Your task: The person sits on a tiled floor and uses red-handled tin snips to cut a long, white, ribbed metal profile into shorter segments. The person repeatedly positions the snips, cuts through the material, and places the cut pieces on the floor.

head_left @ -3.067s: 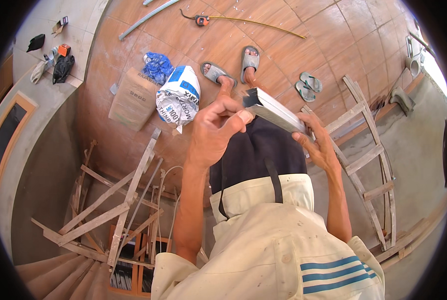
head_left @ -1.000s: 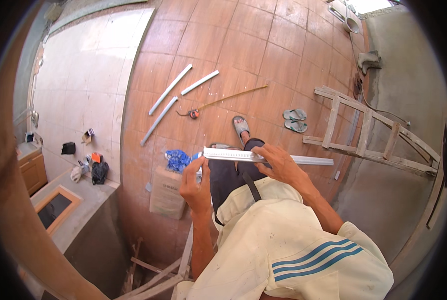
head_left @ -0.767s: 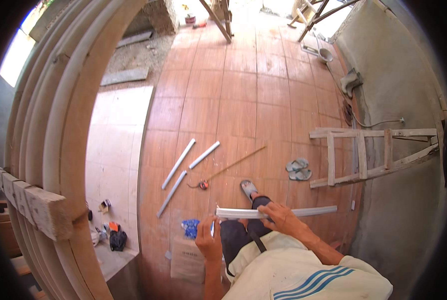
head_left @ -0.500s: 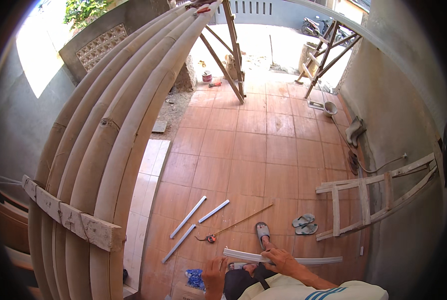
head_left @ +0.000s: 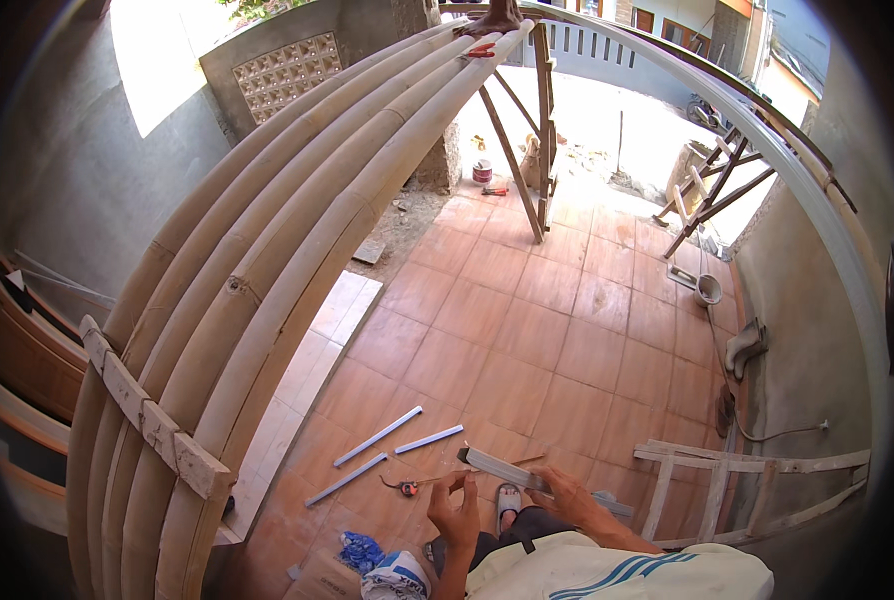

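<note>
My right hand [head_left: 570, 498] grips a long, pale grooved trim strip [head_left: 502, 468] near its middle. The strip slants across in front of me, its left end raised and showing a dark end; part of it passes behind my right hand. Just below that left end is my left hand [head_left: 454, 512], thumb and fingertips drawn together. Whatever they pinch, if anything, is too small to make out. On the tiles to the left lie three shorter white strips [head_left: 377, 436]. Beside them rests an orange-and-black tape measure [head_left: 407, 489], its blade pulled out to the right, partly behind the strip.
Bamboo poles [head_left: 257, 270] with a wooden crosspiece [head_left: 157, 415] rise along the left. A wooden ladder-like frame [head_left: 712, 500] lies at the right. Trestles [head_left: 712, 190] stand farther off, near a bucket [head_left: 707, 290] and boots [head_left: 745, 348]. Blue plastic [head_left: 362, 552] and a cardboard box [head_left: 324, 578] lie at lower left.
My view has turned and tilted. The strip's left end has come up and swung away from me in my right hand. My left hand has risen, its fingertips now together.
</note>
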